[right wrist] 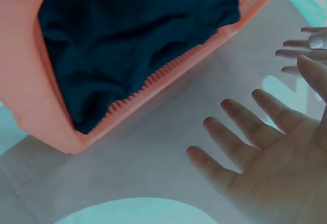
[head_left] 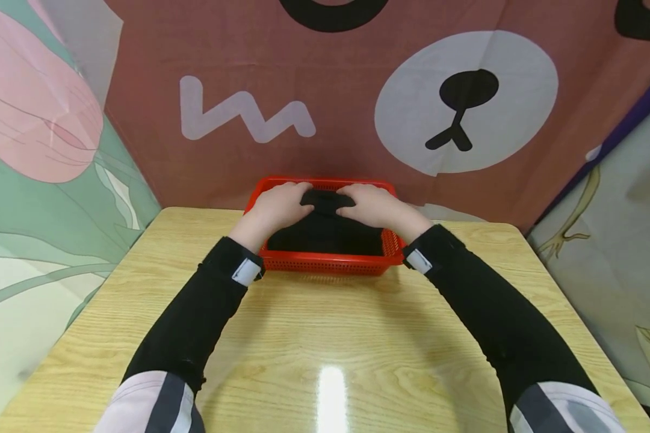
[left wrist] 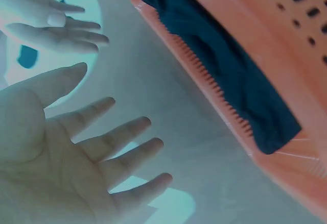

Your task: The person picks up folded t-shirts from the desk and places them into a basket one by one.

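A black folded cloth (head_left: pixel 327 233) lies in a red plastic basket (head_left: pixel 325 260) at the far edge of the table. Over the basket's left part, my left hand (head_left: pixel 281 205) is held palm down. My right hand (head_left: pixel 371 204) mirrors it on the other side, thumbs facing each other across a gap. Both wrist views show the left palm (left wrist: pixel 76 152) and right palm (right wrist: pixel 271 152) bare, fingers spread and straight, apart from the cloth (right wrist: pixel 138 45). The cloth reaches up to the basket's slotted rim (right wrist: pixel 168 71) there.
A light wood table (head_left: pixel 325 325) extends toward me, with a bright glare spot near its front. Behind the basket hangs a brown printed curtain (head_left: pixel 336 108) with a bear face. Floral fabric (head_left: pixel 43 180) hangs at the left, and more (head_left: pixel 612 240) at the right.
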{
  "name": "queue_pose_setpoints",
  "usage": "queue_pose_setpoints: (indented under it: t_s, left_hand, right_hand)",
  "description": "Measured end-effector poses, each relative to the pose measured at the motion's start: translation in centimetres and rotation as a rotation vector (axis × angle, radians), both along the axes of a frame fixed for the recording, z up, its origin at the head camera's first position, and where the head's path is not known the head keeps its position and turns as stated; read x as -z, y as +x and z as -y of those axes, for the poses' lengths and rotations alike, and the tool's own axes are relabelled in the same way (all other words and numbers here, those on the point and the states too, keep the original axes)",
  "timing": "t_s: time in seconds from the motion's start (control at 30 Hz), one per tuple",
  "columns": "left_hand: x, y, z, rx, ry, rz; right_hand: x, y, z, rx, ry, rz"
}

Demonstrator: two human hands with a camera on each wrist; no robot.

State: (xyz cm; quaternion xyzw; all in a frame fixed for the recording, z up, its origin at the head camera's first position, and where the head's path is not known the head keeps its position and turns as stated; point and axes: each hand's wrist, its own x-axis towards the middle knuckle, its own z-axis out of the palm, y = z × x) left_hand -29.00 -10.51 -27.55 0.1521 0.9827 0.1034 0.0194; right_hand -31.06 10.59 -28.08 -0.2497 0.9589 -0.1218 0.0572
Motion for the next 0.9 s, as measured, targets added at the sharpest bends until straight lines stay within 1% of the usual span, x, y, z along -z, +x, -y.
queue_pose_setpoints:
  t_s: [0.07, 0.2, 0.33, 0.47, 0.6, 0.7, 0.9]
  left_hand:
    - [0.0, 1.0, -0.2, -0.01, -0.021, -0.033]
    - [0.0, 2.9, -0.4, -0.015, -0.031, -0.09]
    - [0.2, 4.5, -0.3, -0.018, -0.02, -0.116]
    - [0.3, 5.9, 0.0, -0.038, -0.011, -0.141]
    - [0.3, 7.3, 0.4, -0.058, 0.009, -0.167]
    - [0.3, 8.3, 0.6, -0.062, 0.025, -0.179]
    - [0.2, 10.2, 0.7, -0.056, 0.032, -0.22]
  right_hand:
    - [-0.1, 0.8, 0.2, -0.001, 0.027, -0.032]
    - [-0.5, 2.4, 0.3, -0.008, 0.05, -0.086]
    - [-0.8, 4.0, 0.0, -0.008, 0.034, -0.11]
    - [-0.9, 5.5, -0.5, 0.007, -0.003, -0.122]
    - [-0.4, 6.7, -0.9, 0.029, -0.06, -0.15]
    - [0.1, 7.5, -1.1, 0.03, -0.077, -0.165]
    - [0.9, 9.1, -1.7, 0.003, -0.022, -0.197]
